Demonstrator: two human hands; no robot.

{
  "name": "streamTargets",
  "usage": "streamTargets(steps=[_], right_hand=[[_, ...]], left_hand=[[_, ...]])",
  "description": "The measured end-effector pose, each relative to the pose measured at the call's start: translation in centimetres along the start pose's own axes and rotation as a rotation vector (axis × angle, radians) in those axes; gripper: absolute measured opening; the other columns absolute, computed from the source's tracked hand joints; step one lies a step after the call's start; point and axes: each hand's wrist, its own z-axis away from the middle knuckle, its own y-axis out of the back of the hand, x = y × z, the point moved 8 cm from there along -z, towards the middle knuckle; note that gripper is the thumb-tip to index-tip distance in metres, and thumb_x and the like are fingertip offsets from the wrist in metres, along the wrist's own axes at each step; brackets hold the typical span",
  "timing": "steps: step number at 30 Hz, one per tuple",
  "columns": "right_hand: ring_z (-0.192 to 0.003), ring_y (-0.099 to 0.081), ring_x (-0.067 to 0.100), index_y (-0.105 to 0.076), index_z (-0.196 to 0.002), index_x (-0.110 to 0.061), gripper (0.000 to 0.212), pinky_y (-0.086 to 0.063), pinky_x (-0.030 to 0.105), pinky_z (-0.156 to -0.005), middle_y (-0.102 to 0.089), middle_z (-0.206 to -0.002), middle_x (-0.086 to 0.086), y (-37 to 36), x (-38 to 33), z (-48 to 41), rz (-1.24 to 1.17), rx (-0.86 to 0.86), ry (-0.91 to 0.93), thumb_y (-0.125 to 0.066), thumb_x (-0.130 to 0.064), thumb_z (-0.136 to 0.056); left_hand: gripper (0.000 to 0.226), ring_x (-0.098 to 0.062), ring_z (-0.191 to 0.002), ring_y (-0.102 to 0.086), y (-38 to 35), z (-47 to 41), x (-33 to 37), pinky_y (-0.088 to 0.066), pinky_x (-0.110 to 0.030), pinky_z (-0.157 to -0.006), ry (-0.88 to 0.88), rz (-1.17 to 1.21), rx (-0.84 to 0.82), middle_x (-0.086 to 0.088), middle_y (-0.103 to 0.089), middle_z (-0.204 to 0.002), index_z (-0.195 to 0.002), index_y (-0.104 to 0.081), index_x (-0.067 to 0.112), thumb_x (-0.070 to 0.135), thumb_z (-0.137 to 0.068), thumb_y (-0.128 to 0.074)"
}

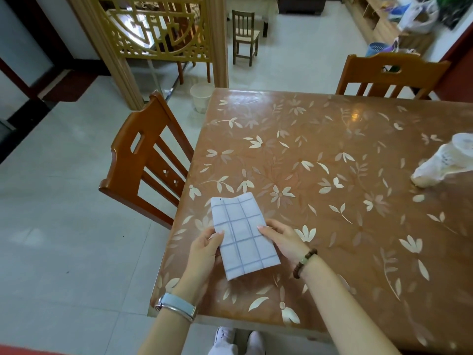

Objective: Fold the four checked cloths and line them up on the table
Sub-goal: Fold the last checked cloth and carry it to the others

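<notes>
One folded checked cloth (pixel 243 234), pale lilac with blue-grey lines, lies as a long rectangle near the front left corner of the brown flowered table (pixel 332 155). My left hand (pixel 204 249) holds its left edge, thumb on top and fingers hidden under the cloth. My right hand (pixel 281 239) rests at its right edge, with the fingers lying along the cloth. No other checked cloth is in view.
A white crumpled bag-like object (pixel 442 162) lies at the table's right edge. One wooden chair (pixel 146 162) stands at the table's left side, another (pixel 391 75) at the far side. A small bin (pixel 201 97) is on the tiled floor.
</notes>
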Motion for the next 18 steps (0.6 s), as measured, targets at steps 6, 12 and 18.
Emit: streamTargets(steps=[6,12,18], right_hand=[[-0.084,-0.070,0.010,-0.066,-0.113,-0.015,0.020,-0.054,0.021,-0.071,-0.074,-0.092,-0.005,1.3,-0.5,2.5,0.057,0.057,0.097,-0.059,-0.010,-0.095],[-0.083,-0.068,0.004,-0.062,-0.113,-0.017,0.022,-0.054,0.017,-0.067,-0.070,-0.100,-0.006,1.4,-1.3,5.2,0.105,0.117,0.148,-0.059,-0.005,-0.094],[-0.090,-0.069,0.018,-0.065,-0.107,-0.020,0.014,-0.056,0.028,-0.065,-0.068,-0.109,0.007,1.7,-1.4,7.4,0.097,0.245,0.173,-0.062,-0.015,-0.094]], left_hand=[[0.018,-0.019,-0.094,-0.072,-0.5,1.3,0.2,-0.058,-0.033,-0.080,-0.039,-0.077,-0.037,-0.002,-0.076,-0.100,-0.114,-0.064,0.016,0.015,-0.099,-0.054],[0.013,-0.020,-0.087,-0.073,-0.6,2.8,0.9,-0.061,-0.035,-0.072,-0.026,-0.085,-0.068,-0.002,-0.076,-0.094,-0.110,-0.063,0.015,0.017,-0.098,-0.056],[0.015,-0.021,-0.088,-0.074,-1.0,3.5,1.7,-0.060,-0.043,-0.080,-0.037,-0.146,-0.197,-0.003,-0.077,-0.095,-0.111,-0.063,0.016,0.020,-0.098,-0.057]])
